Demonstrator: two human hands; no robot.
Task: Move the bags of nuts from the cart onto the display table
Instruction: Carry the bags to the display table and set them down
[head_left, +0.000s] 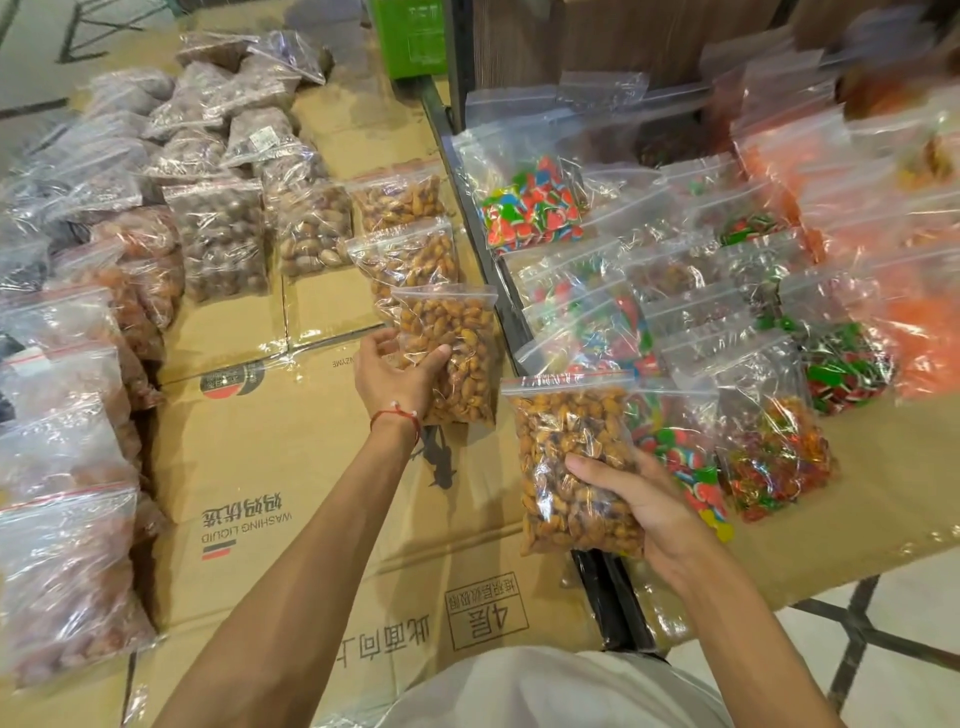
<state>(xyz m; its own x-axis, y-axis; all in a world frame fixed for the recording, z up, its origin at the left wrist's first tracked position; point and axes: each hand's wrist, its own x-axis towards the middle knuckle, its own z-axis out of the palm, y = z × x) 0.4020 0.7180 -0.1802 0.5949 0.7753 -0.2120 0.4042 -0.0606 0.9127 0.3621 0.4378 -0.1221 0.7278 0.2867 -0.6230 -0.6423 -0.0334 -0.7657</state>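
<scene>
Head view, left to right: at the far left edge, clear zip bags of reddish-brown dried goods (62, 561) lie stacked along a surface covered in flattened cardboard (291, 467). Further in, a bag of round brown nuts (221, 244) lies beside a bag of striped oval nuts (311, 228). Next comes a column of 2 orange-brown nut bags (410, 260), one overlapping the other.

At the near end of that column the left hand (395, 379), a red string bracelet (397, 415) on its wrist, grips a third nut bag (457, 358) by its lower left edge, thumb on top. Whether this bag rests fully on the cardboard I cannot tell.

A black metal rail (613, 597) divides the 2 surfaces. Over it, the right hand (639, 499) holds a fourth nut bag (571, 447), fingers curled across its lower front.

Right of the rail lie bags of watermelon-coloured sweets (535, 208), then a bag of mixed gummies (779, 457), with blurred orange bags (924, 338) at the far right.
</scene>
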